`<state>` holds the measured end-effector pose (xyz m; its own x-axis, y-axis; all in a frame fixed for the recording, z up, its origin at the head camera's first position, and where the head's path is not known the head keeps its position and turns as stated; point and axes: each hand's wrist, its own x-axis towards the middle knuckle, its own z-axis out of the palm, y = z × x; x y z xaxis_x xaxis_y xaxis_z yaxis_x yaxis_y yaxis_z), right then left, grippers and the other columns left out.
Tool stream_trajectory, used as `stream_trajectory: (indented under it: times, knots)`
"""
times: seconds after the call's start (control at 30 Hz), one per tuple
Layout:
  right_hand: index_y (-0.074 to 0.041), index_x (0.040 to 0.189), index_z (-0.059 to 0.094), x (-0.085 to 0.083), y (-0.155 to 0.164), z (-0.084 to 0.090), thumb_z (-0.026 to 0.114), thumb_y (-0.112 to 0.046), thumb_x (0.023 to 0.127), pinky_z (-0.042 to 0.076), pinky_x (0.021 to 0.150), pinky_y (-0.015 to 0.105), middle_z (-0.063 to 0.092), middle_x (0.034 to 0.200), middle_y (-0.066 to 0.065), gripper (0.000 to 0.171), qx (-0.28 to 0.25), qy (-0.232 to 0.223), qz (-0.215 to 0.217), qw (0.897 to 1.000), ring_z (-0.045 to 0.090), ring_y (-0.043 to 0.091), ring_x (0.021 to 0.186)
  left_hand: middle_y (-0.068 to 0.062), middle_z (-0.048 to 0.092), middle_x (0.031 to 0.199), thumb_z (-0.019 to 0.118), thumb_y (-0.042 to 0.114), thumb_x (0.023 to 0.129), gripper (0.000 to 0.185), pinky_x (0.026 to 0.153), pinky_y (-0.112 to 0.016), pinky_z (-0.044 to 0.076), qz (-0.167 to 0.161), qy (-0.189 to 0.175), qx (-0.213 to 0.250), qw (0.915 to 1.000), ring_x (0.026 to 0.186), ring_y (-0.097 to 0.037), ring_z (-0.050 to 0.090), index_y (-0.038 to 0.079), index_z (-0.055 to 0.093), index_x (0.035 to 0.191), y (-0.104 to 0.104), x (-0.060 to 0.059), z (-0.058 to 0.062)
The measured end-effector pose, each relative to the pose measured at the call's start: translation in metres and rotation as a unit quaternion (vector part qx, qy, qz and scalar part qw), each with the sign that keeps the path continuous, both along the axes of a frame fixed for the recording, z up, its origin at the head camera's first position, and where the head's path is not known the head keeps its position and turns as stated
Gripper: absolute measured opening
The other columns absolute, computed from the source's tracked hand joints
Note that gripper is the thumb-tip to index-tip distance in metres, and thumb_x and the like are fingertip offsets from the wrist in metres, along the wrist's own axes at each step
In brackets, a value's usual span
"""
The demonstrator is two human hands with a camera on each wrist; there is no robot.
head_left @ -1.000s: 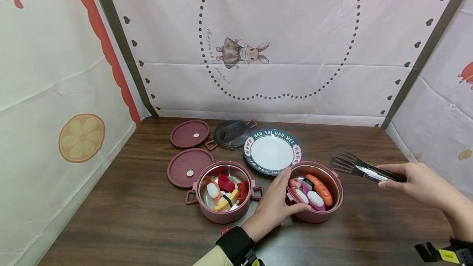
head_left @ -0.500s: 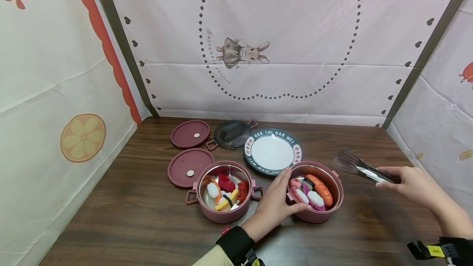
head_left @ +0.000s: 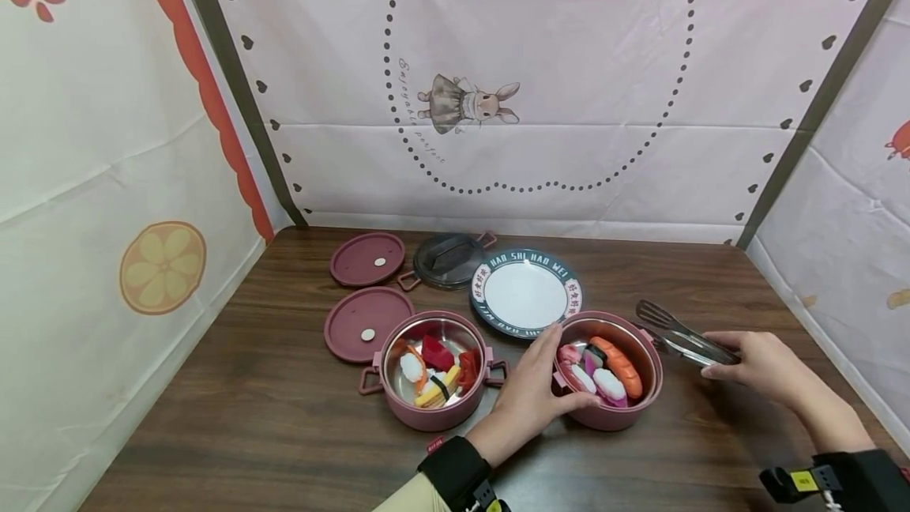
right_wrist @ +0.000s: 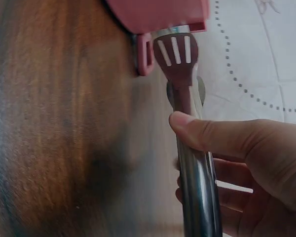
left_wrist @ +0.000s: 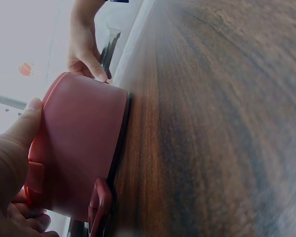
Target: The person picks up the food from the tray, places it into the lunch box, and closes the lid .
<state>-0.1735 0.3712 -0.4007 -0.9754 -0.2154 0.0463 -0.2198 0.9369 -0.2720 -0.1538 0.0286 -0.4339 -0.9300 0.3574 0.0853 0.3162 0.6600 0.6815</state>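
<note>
Tongs (right_wrist: 200, 187) are pinched between the thumb and fingers of the right grip (head_left: 755, 366), just beside a pink pot (head_left: 606, 419), between its two and three o'clock in the head view. Their slotted end is pointed towards ten o'clock; whether the pot is touched by it cannot be told. The pot is clasped on its nine o'clock side by the left grip (head_left: 528, 385), with the thumb placed at the rim near seven o'clock. Sushi pieces (head_left: 618, 366) are contained inside. At nine o'clock from it, a second pot (head_left: 430, 419) is seen, while a plate (head_left: 526, 295) is set at ten o'clock. A dark lid (head_left: 444, 263) is laid at the second pot's twelve o'clock, on the wooden surface (head_left: 235, 401)
</note>
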Motion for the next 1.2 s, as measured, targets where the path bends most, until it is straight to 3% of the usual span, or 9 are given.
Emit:
stream_trajectory:
  times: [0.37, 0.57, 0.83, 1.03, 1.2]
  knots:
    - [0.007, 0.113, 0.069, -0.002, -0.002, -0.015, 0.087, -0.032, 0.073, 0.034, 0.059, 0.028, 0.052, 0.079, 0.001, 0.059, 0.022, 0.004, -0.007, 1.0, 0.043, 0.013, 0.069, -0.001, 0.028, 0.165, 0.077, 0.058, 0.078, 0.105, 0.118, -0.047, 0.038, -0.003, 0.001, -0.001, 1.0, 0.151, -0.02, 0.032, 0.018, 0.024, 0.159, 0.0, 0.001, 0.001]
    - [0.007, 0.115, 0.068, -0.003, -0.002, -0.014, 0.086, -0.033, 0.072, 0.037, 0.058, 0.031, 0.055, 0.082, 0.004, 0.061, 0.029, -0.004, -0.025, 0.999, 0.047, 0.015, 0.07, -0.002, 0.028, 0.165, 0.077, 0.057, 0.078, 0.104, 0.118, -0.047, 0.037, -0.003, 0.002, -0.001, 1.0, 0.151, -0.021, 0.032, 0.017, 0.024, 0.159, 0.0, 0.0, 0.002]
    - [0.014, 0.122, 0.061, -0.005, -0.003, -0.013, 0.087, -0.036, 0.071, 0.047, 0.063, 0.044, 0.059, 0.094, 0.02, 0.077, 0.048, -0.034, -0.045, 0.997, 0.054, 0.024, 0.075, -0.002, 0.028, 0.165, 0.076, 0.058, 0.078, 0.105, 0.118, -0.048, 0.037, 0.003, -0.009, -0.006, 0.9999, 0.151, -0.021, 0.032, 0.018, 0.024, 0.16, 0.001, 0.001, 0.0]
    - [0.015, 0.127, 0.057, -0.006, -0.004, -0.011, 0.086, -0.042, 0.071, 0.045, 0.063, 0.042, 0.056, 0.093, 0.02, 0.085, 0.058, -0.054, -0.054, 0.995, 0.051, 0.024, 0.075, -0.004, 0.028, 0.165, 0.076, 0.059, 0.078, 0.106, 0.118, -0.047, 0.037, 0.002, 0.002, -0.01, 1.0, 0.151, -0.022, 0.032, 0.016, 0.025, 0.159, 0.0, 0.002, 0.0]
    - [0.016, 0.127, 0.056, -0.005, -0.005, -0.009, 0.086, -0.045, 0.071, 0.048, 0.066, 0.047, 0.057, 0.096, 0.024, 0.088, 0.061, -0.053, -0.053, 0.995, 0.055, 0.027, 0.078, -0.004, 0.028, 0.165, 0.076, 0.06, 0.078, 0.106, 0.118, -0.047, 0.037, 0.002, 0.007, -0.017, 0.9998, 0.151, -0.022, 0.031, 0.015, 0.025, 0.159, 0.0, 0.003, 0.001]
